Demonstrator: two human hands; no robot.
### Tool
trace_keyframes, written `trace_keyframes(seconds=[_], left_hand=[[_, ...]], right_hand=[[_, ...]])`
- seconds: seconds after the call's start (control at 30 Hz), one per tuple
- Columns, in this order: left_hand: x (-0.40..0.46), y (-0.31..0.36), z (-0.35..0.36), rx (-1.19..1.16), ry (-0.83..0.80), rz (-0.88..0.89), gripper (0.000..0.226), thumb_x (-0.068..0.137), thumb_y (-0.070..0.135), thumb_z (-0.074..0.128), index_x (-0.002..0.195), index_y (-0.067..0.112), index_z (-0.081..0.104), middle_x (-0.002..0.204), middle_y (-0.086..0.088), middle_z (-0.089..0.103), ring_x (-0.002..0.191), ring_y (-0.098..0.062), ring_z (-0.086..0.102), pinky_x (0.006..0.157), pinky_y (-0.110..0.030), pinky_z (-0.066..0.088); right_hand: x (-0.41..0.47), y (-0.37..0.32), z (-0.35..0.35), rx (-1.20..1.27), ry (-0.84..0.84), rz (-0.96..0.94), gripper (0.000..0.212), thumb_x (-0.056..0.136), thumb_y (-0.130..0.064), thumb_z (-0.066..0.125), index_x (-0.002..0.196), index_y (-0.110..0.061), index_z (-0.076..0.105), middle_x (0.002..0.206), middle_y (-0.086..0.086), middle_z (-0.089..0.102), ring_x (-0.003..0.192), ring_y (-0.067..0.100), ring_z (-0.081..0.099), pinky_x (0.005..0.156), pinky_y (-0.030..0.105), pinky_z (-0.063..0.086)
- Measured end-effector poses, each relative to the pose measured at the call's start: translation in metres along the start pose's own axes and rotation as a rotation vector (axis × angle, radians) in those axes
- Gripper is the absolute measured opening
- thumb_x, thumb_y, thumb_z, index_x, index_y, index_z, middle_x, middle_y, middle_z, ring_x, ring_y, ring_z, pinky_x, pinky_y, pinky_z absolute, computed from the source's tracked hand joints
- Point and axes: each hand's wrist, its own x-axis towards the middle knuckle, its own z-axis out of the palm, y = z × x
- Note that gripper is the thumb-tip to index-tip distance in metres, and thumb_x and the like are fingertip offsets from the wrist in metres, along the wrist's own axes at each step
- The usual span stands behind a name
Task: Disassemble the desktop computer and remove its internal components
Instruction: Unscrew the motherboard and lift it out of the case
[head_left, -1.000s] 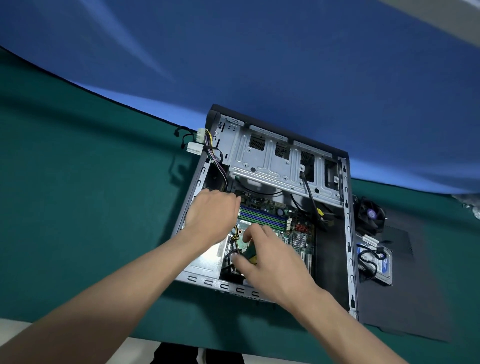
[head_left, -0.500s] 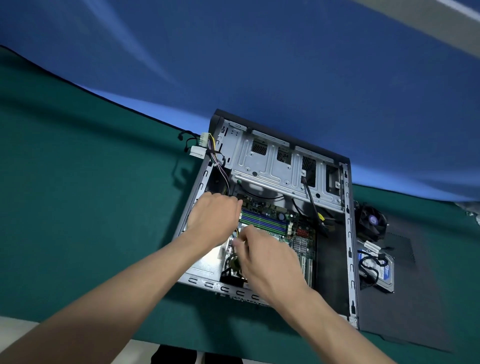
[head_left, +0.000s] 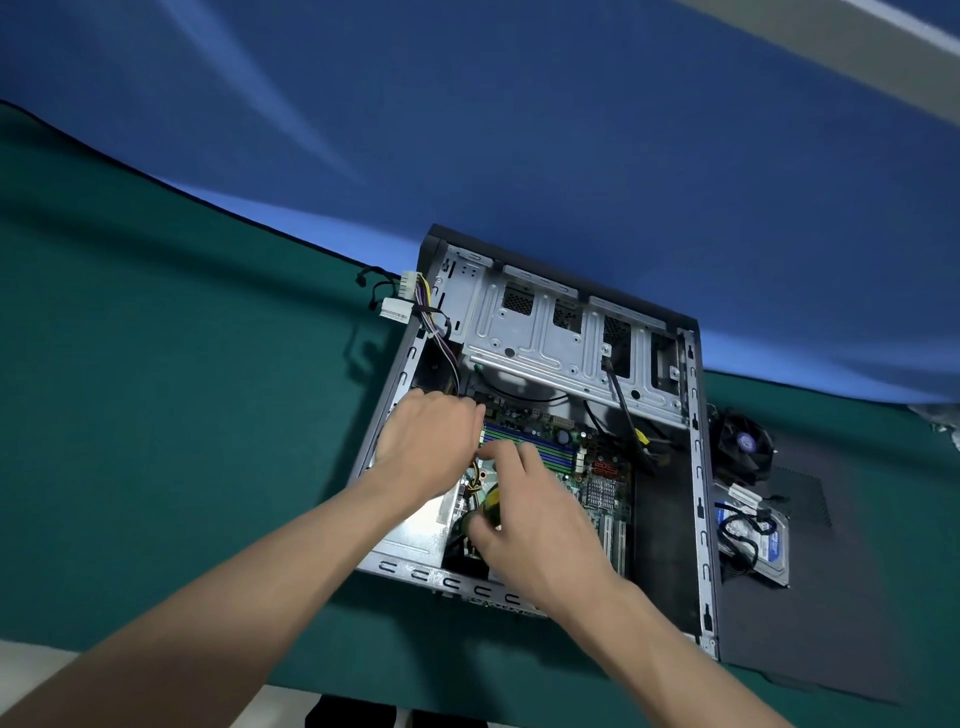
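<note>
Open computer case (head_left: 696, 467) lying on its side on a green table cover (head_left: 156, 415), viewed from above; all positions are given relative to the case. Nearest the viewer, both forearms reach in over the case's near edge. The right hand (head_left: 535, 525) is inside the near part of the case, over the motherboard (head_left: 597, 467), its fingers curled round a yellow-and-black tool handle (head_left: 485, 506); the tool's tip is hidden beneath the hand. The left hand (head_left: 431, 441) is inside the left part of the case, fingers bent downward at the left end of the memory slots (head_left: 540, 449); whether it grasps anything cannot be told, as the fingertips are hidden. A silver metal box (head_left: 415, 525) occupies the near left corner of the case, partly under the left forearm. Beyond the hands, the grey metal drive cage (head_left: 545, 338) spans the far end of the case, with black cables (head_left: 623, 410) hanging from it toward the motherboard. A bundle of wires with white connectors (head_left: 402, 299) hangs out over the far left corner of the case. Just outside the right wall of the case, on a dark side panel (head_left: 831, 597), lie a hard drive (head_left: 758, 540) with a black cable on it and, farther away, a black cooling fan (head_left: 743, 447). A blue backdrop (head_left: 519, 130) rises beyond the case
</note>
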Motion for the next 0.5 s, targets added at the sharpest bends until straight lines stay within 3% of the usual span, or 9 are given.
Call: trace_keyframes(seconds=[0.07,0.13,0.2,0.3,0.43,0.5], left_hand=[[0.0004,0.0002,0.0012,-0.02,0.0,-0.025,0.045,0.101,0.028,0.018,0.093,0.018,0.061,0.089,-0.002,0.068,0.083,-0.023,0.06,0.083,-0.032,0.036],[-0.0003,-0.0002,0.0027,-0.015,0.009,-0.014,0.044,0.101,0.028,0.018,0.091,0.018,0.06,0.088,-0.001,0.068,0.082,-0.023,0.06,0.082,-0.033,0.036],[-0.0004,-0.0006,0.0029,-0.006,0.01,-0.003,0.042,0.1,0.026,0.018,0.09,0.019,0.059,0.087,-0.001,0.068,0.08,-0.023,0.059,0.079,-0.033,0.036],[0.0019,-0.0003,0.0023,-0.012,-0.001,-0.015,0.043,0.1,0.027,0.019,0.091,0.019,0.06,0.088,-0.002,0.068,0.082,-0.023,0.06,0.079,-0.033,0.035],[0.0,0.0004,0.0033,-0.027,0.014,-0.022,0.045,0.101,0.029,0.019,0.09,0.018,0.061,0.088,-0.002,0.069,0.083,-0.023,0.061,0.083,-0.034,0.037],[0.0004,0.0,0.0037,-0.023,0.012,-0.026,0.046,0.101,0.029,0.019,0.09,0.018,0.062,0.088,-0.003,0.069,0.082,-0.023,0.061,0.083,-0.033,0.037]], right_hand=[[0.0052,0.0008,-0.0019,0.019,-0.011,0.071,0.03,0.096,-0.04,0.041,0.119,-0.021,0.041,0.116,0.0,0.051,0.101,0.029,0.055,0.08,0.038,0.044],[0.0073,0.0028,-0.0012,0.035,-0.018,0.045,0.023,0.095,-0.029,0.042,0.116,-0.021,0.041,0.114,0.001,0.051,0.098,0.03,0.055,0.08,0.038,0.043],[0.0061,0.004,0.0009,0.026,-0.007,-0.013,0.031,0.09,-0.025,0.048,0.119,-0.022,0.04,0.117,0.0,0.046,0.102,0.029,0.052,0.081,0.036,0.04],[0.0061,0.0026,-0.0013,0.022,0.045,0.042,0.031,0.097,-0.043,0.038,0.122,-0.025,0.043,0.117,-0.002,0.051,0.1,0.029,0.055,0.079,0.037,0.042],[0.0053,0.0005,0.0007,0.08,0.043,0.044,0.031,0.088,-0.027,0.048,0.119,-0.026,0.045,0.114,-0.003,0.055,0.099,0.025,0.056,0.081,0.035,0.044],[0.0022,-0.0017,0.0032,0.048,0.051,0.044,0.033,0.088,-0.035,0.048,0.119,-0.028,0.042,0.116,-0.004,0.054,0.1,0.026,0.056,0.078,0.036,0.042]])
